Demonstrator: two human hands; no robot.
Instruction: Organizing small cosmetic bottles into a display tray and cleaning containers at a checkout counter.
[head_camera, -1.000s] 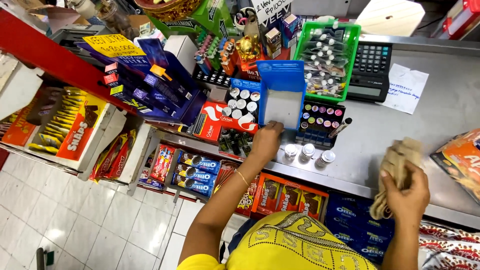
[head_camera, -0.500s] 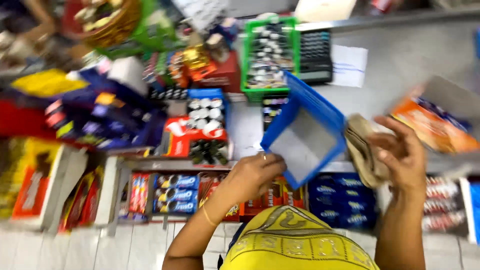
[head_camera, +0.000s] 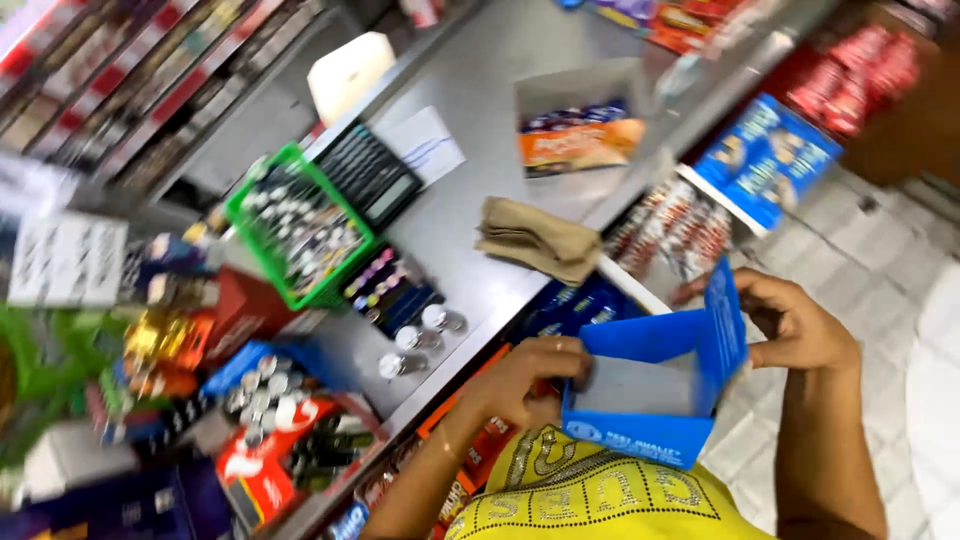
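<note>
Both my hands hold an empty blue cardboard display box (head_camera: 655, 385) close to my chest, above my yellow shirt. My left hand (head_camera: 530, 375) grips its left edge. At the box's upright blue flap, my right hand (head_camera: 795, 325) pinches the right side. The box's grey inside shows nothing in it. A folded brown cloth (head_camera: 535, 238) lies on the grey metal counter (head_camera: 500, 110), apart from both hands.
On the counter stand a green basket (head_camera: 300, 230) of small bottles, a black calculator (head_camera: 370, 175), a tray of small pots (head_camera: 390, 290), three loose white caps (head_camera: 420, 335) and an open snack carton (head_camera: 580, 125). Shelves of packets hang below the counter edge. White tiled floor lies at right.
The cloth has left my right hand and lies on the counter. The blue box has come off the counter toward my chest, and my right hand has taken its flap. The view has swung right.
</note>
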